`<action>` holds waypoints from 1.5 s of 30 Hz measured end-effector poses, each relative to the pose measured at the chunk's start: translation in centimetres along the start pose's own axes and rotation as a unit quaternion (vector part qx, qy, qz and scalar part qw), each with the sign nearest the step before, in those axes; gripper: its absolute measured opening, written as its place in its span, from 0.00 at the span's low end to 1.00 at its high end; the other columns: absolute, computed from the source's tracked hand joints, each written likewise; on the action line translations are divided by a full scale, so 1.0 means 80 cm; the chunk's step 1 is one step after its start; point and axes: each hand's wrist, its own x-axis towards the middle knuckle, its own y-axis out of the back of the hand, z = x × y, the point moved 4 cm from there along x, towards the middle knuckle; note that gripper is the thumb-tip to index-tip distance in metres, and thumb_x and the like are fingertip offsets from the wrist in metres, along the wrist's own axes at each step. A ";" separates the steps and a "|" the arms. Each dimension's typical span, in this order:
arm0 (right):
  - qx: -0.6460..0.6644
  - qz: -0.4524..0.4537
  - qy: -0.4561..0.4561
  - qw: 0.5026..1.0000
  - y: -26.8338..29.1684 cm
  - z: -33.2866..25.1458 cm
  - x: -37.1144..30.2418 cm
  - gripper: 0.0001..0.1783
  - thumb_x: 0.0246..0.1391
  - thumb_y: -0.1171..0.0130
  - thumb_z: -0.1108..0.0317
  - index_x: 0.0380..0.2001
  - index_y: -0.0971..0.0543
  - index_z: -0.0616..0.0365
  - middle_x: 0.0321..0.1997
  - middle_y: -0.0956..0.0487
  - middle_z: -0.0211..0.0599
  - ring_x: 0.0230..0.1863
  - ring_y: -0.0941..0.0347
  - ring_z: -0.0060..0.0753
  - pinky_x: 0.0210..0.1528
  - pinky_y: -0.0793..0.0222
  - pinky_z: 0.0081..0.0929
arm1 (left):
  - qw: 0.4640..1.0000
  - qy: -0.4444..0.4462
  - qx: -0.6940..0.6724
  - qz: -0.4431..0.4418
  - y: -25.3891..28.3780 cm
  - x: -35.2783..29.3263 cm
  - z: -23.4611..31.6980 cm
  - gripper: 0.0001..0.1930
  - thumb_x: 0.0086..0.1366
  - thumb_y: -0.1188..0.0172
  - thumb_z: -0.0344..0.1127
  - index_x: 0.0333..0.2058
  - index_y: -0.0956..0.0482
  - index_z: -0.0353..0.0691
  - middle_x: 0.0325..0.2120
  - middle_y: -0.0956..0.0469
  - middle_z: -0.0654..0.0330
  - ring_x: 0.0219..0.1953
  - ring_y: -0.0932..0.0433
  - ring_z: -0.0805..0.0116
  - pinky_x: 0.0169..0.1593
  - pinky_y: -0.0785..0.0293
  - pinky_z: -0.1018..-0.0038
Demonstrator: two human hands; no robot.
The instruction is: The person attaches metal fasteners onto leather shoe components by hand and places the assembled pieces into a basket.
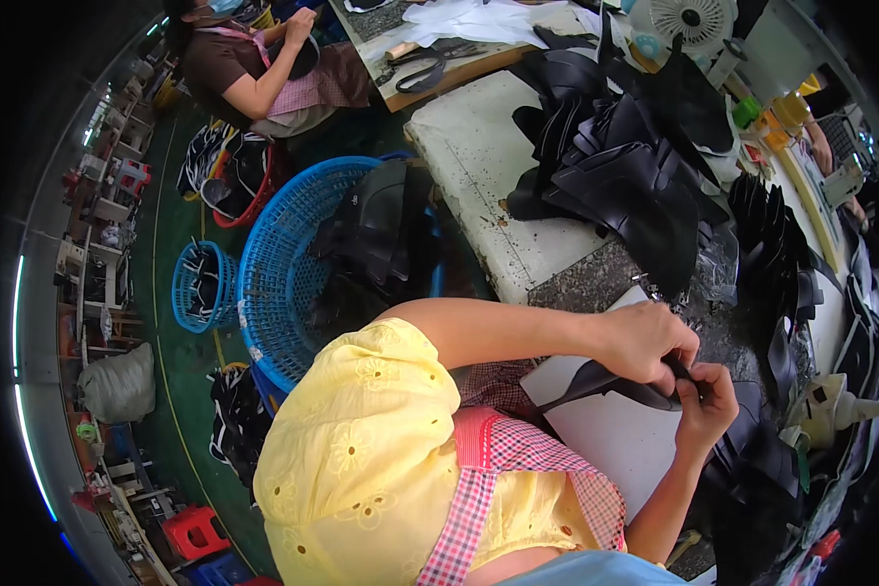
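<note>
Worktop point(464, 146): pale cover partly seen, dark speckled surface nearer the person. Blue basket point(256, 278) placed left of it, loaded with dark flat parts. Dark heap point(620, 161) piled on the worktop, pieces overlapped and tilted every way. Ribbed stack point(760, 220) set to the right of the heap. White panel point(620, 439) laid below the hands; what it is supported by cannot be told.

Left hand point(643, 342): fingers curled down, pinching the black piece from above. Right hand point(709, 402): thumb and fingers pressed together on its right end, close to the left hand. Black piece point(586, 379) held between both, over the white panel, with its narrow left end trailed toward the lower left.

Risks, as judged: the right end could be creased or twisted if the two pinches are pulled unevenly. The trailing end could be snagged or folded, being unheld. Grip could be lost, since only fingertips seem to be used. Heap pieces could be dislodged by a forearm bump, being loosely stacked.
</note>
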 end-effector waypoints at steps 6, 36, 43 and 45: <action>0.003 0.003 0.031 1.000 -0.004 -0.010 -0.008 0.10 0.35 0.44 0.87 0.21 0.31 0.63 0.25 0.29 0.30 0.28 0.35 0.18 0.33 0.39 0.13 | 0.996 0.041 -0.067 0.046 -0.006 -0.008 -0.006 0.10 0.41 0.37 0.28 0.24 0.28 0.35 0.19 0.25 0.54 0.24 0.24 0.60 0.28 0.31 0.72; 0.146 -0.190 -0.041 0.970 -0.015 0.010 -0.010 0.15 0.34 0.40 0.79 0.22 0.38 0.59 0.29 0.33 0.35 0.33 0.39 0.23 0.37 0.41 0.17 | 0.972 -0.110 0.024 0.205 -0.027 -0.049 -0.006 0.11 0.41 0.38 0.29 0.23 0.32 0.41 0.13 0.31 0.60 0.18 0.28 0.59 0.21 0.33 0.69; -0.001 -0.088 -0.028 0.996 -0.029 0.020 0.010 0.10 0.33 0.46 0.85 0.22 0.32 0.63 0.23 0.32 0.28 0.28 0.36 0.19 0.33 0.40 0.15 | 0.985 0.072 -0.098 0.125 -0.012 -0.043 -0.041 0.09 0.48 0.41 0.28 0.31 0.27 0.38 0.23 0.24 0.56 0.26 0.24 0.70 0.32 0.30 0.77; -0.087 -0.085 -0.014 0.992 -0.037 0.048 0.024 0.09 0.34 0.43 0.81 0.23 0.31 0.62 0.24 0.30 0.28 0.28 0.34 0.18 0.33 0.38 0.16 | 0.982 0.158 -0.098 0.021 0.004 -0.046 -0.055 0.19 0.48 0.41 0.26 0.41 0.30 0.35 0.32 0.25 0.58 0.34 0.26 0.74 0.39 0.30 0.75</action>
